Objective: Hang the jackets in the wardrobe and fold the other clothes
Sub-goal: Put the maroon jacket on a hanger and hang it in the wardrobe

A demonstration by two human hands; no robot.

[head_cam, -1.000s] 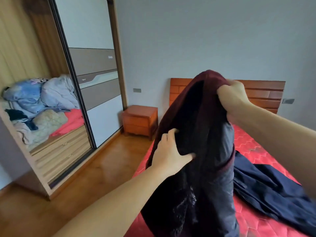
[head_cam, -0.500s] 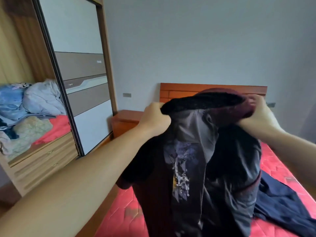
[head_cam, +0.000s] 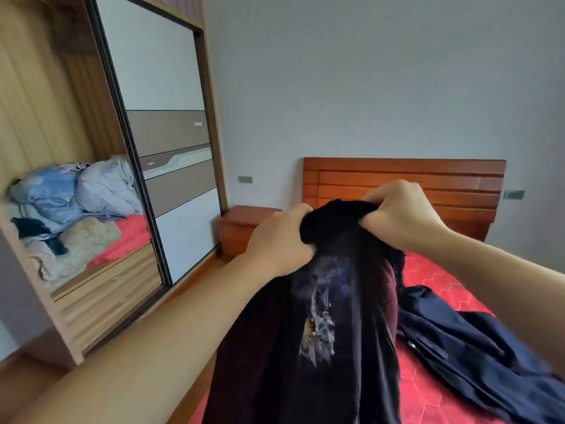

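Both hands gripped the bunched top edge of a dark printed shirt (head_cam: 321,316), the left hand (head_cam: 279,240) clenched round the cloth on one side and the right hand (head_cam: 400,212) pinching it on the other, so that it hung in the air over the near edge of the bed (head_cam: 434,270). A navy garment (head_cam: 474,356) lay crumpled on the red mattress to the right, partly behind the shirt and cut off by the lower edge. Past the hands stood the wooden headboard (head_cam: 428,179) and a nightstand (head_cam: 241,228), its right side blocked by the left hand. On the left, the open wardrobe (head_cam: 101,289) held a heap of bedding (head_cam: 76,206) above drawers. The shirt's lower part ran out of view.
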